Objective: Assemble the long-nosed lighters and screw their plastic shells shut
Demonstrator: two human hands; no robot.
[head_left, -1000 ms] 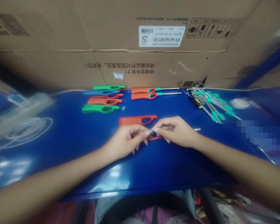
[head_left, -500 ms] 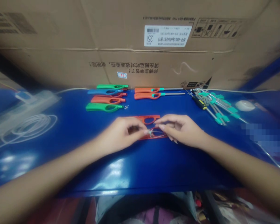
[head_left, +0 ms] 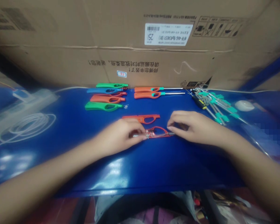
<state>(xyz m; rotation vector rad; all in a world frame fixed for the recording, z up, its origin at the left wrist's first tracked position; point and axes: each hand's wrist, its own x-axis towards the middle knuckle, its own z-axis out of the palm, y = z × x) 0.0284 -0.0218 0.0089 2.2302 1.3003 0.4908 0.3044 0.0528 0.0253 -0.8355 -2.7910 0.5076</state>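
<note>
Left hand [head_left: 128, 132]: fingers pinch pale wire [head_left: 148, 136] over near red casing [head_left: 157, 137]
Right hand [head_left: 193, 127]: by casing's right end; fingers' hold unclear

Your bare left forearm [head_left: 60, 168] slants up from the lower left; your bare right forearm [head_left: 249, 161] slants in from the lower right, so the two angle toward each other; both wrists [head_left: 101, 144] are close to straight; your left grip [head_left: 123, 132] is pinched, thumb beneath the curled forefinger, their tips together; your right grip [head_left: 189, 126] hangs apart from it, thumb and forefinger curved into a loop; whether those tips touch is unclear.
</note>
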